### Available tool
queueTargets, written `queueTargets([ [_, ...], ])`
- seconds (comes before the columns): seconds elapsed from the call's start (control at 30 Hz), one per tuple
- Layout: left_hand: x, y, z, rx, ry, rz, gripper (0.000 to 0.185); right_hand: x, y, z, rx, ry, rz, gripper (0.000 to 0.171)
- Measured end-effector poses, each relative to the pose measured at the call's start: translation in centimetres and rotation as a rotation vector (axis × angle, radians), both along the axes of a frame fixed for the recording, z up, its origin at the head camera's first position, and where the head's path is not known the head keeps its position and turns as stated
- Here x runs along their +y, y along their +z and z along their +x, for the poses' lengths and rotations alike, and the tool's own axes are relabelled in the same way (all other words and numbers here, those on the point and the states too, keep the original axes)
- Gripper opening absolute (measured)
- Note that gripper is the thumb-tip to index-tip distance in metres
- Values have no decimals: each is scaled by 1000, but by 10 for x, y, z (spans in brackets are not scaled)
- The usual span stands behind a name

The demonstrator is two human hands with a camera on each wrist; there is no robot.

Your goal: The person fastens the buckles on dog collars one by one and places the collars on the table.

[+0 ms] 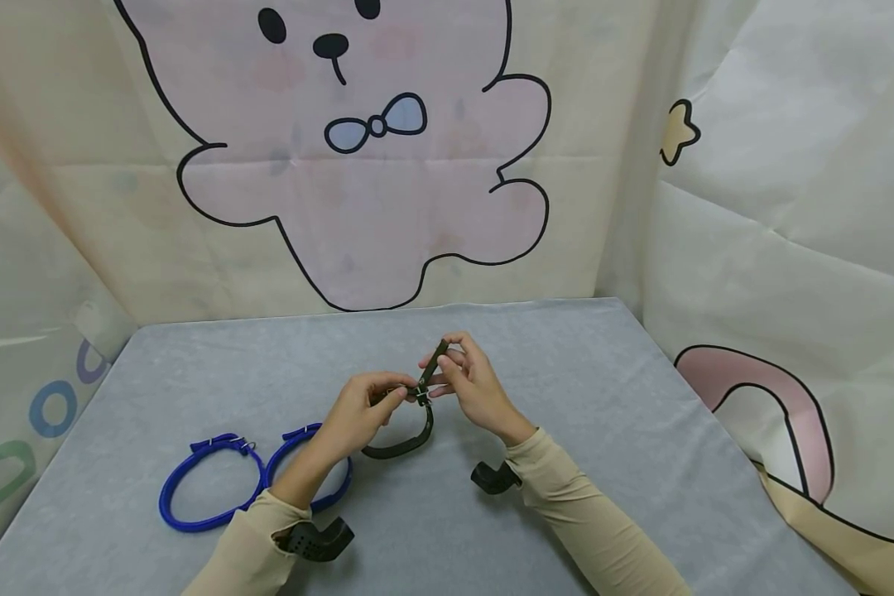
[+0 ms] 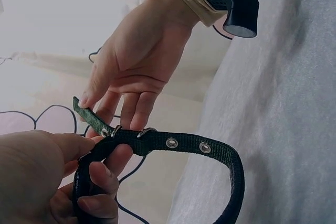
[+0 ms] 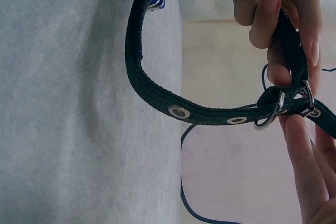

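Note:
A dark green collar (image 1: 398, 449) with metal eyelets (image 2: 205, 147) is held up above the table in a loop. My left hand (image 1: 361, 410) grips the padded band beside the buckle (image 2: 113, 130), its fingers curled round it in the left wrist view. The strap's tail (image 1: 438, 358) sticks up through the buckle, and my right hand (image 1: 477, 385) pinches it between thumb and fingers. A metal ring (image 3: 282, 104) hangs on the band beside the buckle in the right wrist view.
Two blue collars (image 1: 165, 500) lie side by side in loops at the left of the grey table (image 1: 566, 356), one partly behind the left forearm. Curtains (image 1: 588, 207) with cartoon prints surround the table. Each wrist wears a black camera mount (image 1: 320, 540).

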State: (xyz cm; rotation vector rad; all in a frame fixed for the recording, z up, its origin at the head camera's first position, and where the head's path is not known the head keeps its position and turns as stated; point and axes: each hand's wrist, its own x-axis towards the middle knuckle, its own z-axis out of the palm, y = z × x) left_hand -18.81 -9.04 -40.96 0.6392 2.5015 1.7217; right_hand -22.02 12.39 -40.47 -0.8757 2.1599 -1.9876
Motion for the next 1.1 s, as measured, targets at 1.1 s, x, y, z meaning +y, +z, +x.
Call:
queueTargets([
  [1.1, 1, -6, -1, 39, -41, -62, 28, -4, -5, 2, 146, -45, 124, 27],
])
